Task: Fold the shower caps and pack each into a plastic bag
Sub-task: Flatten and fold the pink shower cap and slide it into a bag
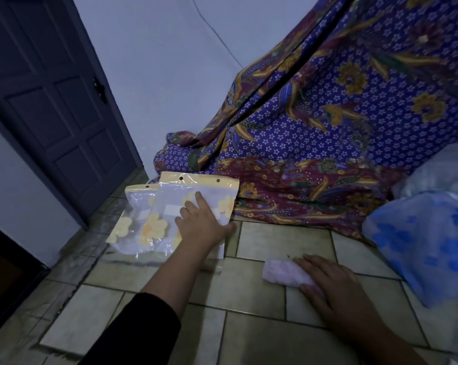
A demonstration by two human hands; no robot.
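A folded pink shower cap [283, 272] lies on the tiled floor at lower right. My right hand [333, 288] rests flat on its right end, fingers straight. Further left, a clear plastic bag with a yellow header and yellow flowers [170, 204] lies on the floor, overlapping a second bag of the same kind [135, 206]. My left hand [200, 222] lies on the top bag, its fingers spread over the plastic and its thumb at the bag's right edge. Whether the thumb is under the edge is unclear.
A blue flowered plastic bag [428, 243] bulges at the right, with a pale bundle [438, 169] behind it. A purple batik cloth [328, 127] hangs down to the floor behind the bags. A dark door [54, 101] stands at the left.
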